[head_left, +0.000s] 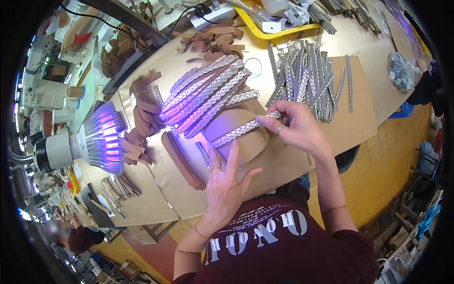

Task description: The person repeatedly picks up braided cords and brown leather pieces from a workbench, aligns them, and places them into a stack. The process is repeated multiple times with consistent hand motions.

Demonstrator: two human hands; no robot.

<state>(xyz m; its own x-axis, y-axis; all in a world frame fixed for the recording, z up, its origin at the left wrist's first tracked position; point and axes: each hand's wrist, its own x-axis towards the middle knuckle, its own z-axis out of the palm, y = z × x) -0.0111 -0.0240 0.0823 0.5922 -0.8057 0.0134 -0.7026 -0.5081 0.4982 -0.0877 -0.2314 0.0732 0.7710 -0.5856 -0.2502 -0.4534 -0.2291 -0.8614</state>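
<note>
A silvery braided strap (234, 134) lies across a curved tan piece (253, 150) on the table in front of me. My left hand (222, 184) is spread, its fingertips resting at the strap's left end. The right end of the strap is pinched between thumb and fingers of my right hand (299, 128). Just behind sits a thick bundle of silvery braided straps (203, 97). A short braided piece (202, 154) lies beside my left fingers. To their left are long flat brown strips (182, 163).
A lamp (101, 139) with a glowing purple head reaches in from the left. Loose grey braided straps (307, 78) lie on a cardboard sheet (362, 102) at right. Brown strips (145, 109), a yellow tray (246, 23) and a plastic bag (401, 71) surround the work. Another person's sleeve (425, 87) shows far right.
</note>
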